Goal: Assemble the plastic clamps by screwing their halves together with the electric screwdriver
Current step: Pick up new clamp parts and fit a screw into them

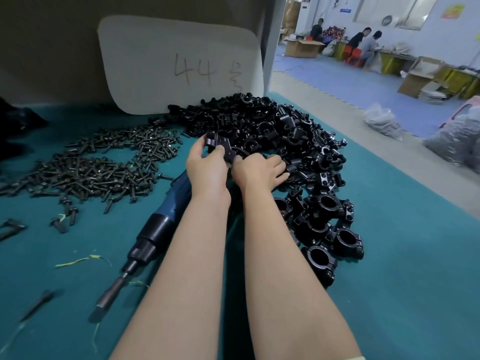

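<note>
**Teal tabletop, black plastic, a driver lying flat**

We are at a tabletop (389, 268) covered in teal. A white board (168, 61) with "44" handwritten on it stands at the far edge. Past the right edge the room opens onto a blue floor mat (337, 81), with cardboard boxes (302, 48), filled clear bags (381, 120) and several people (363, 40) sitting by the far wall.

A heap of loose clamp halves (272, 120) fills the far middle of the tabletop: glossy black plastic, each with a half-round saddle and bored lugs. Nearer us and to the right lie the assembled clamps (324, 229), closed rings with a round bore. A spread of dark screws (104, 167) covers the left side.

Our left hand (207, 165) reaches to the near edge of the heap, its fingers and thumb curled round one held clamp half (220, 146). Our right hand (259, 170) is just beside it, thumb tip up against that piece. Its fingers bend down among the loose halves, and we cannot tell whether they grasp one.

The electric screwdriver (158, 229) lies on the tabletop, its upper end hidden under our left forearm. It has a blue body, a black collar and a dark metal bit. Its long axis runs diagonally, and the bit points toward the near left.
</note>
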A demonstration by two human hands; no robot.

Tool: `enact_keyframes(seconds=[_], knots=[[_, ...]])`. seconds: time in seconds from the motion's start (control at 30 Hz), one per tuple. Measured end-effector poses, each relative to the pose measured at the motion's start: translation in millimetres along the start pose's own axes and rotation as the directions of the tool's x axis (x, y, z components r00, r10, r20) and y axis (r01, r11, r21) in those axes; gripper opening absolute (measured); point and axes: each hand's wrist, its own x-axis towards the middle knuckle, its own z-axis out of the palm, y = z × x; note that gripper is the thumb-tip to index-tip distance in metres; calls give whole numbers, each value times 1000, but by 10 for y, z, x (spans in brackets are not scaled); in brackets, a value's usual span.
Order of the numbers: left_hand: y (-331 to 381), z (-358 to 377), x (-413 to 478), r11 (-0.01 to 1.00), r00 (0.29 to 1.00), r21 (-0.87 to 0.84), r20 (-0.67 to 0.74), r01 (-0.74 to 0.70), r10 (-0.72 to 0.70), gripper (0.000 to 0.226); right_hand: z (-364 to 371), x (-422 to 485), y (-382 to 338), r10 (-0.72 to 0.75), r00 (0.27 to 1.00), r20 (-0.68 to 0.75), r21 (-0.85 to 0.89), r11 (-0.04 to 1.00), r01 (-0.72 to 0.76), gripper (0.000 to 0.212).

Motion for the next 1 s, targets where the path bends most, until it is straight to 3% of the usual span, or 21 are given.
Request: enact_keyframes(seconds=[0.17,0.3,0.53,0.83,1.0], knots=[[3,19,-22,995,998,-87,52,48,-44,42,12,13,-4,16,999,-47,39,999,-14,43],[38,21,-34,985,995,-150,47,88,-82,40,-1,28,5,28,1000,4,17,999,-28,49],[91,48,-99,986,994,-126,18,106,-104,5,-23,6,15,72,995,-71,49,996,-68,41],[227,-19,-133,995,996,-49,15,92,-92,20,-10,-77,35,11,1000,1,-9,1000,-11,46],[191,-24,-145,978,979,-85,89,193,-185,14,-4,-92,24,14,999,-49,27,1000,-13,40]])
